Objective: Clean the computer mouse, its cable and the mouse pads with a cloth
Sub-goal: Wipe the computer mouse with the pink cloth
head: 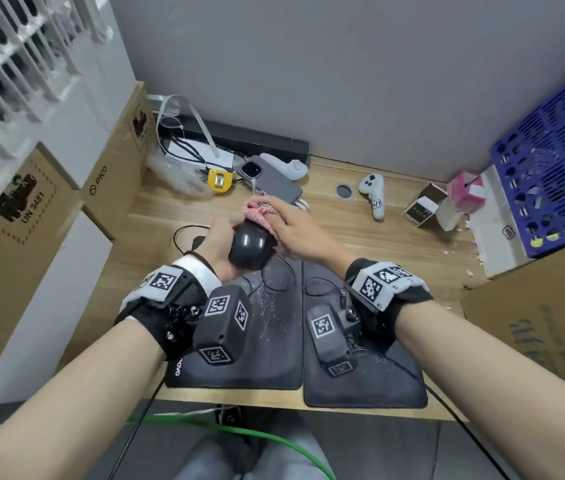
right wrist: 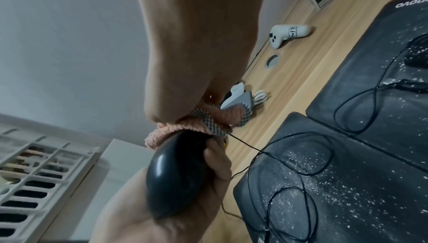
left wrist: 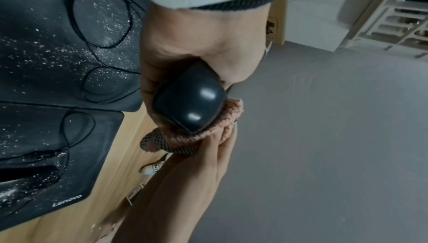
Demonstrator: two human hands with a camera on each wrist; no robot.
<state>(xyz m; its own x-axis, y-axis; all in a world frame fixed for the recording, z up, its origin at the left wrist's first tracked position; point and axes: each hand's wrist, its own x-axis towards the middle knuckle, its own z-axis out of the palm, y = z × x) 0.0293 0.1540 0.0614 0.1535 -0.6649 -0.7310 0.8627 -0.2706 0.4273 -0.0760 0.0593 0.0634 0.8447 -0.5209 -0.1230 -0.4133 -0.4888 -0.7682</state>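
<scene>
A glossy, rounded black computer mouse [head: 251, 244] is held above the wooden counter [head: 371, 237], the left hand [head: 217, 242] curled around its body in a firm grip. The right hand [head: 295, 230] presses a nubby pink cloth [head: 261, 210] with a checked edge against the mouse's far end, fingers wrapped over the fabric. The thin black cable [head: 276, 275] loops across two dark, matte mouse pads [head: 274, 348] lying side by side, both speckled with white crumbs. On the far right, a small open cardboard box [head: 424, 206] lies beside a pink carton [head: 466, 191] and a perforated blue plastic crate [head: 551, 150].
</scene>
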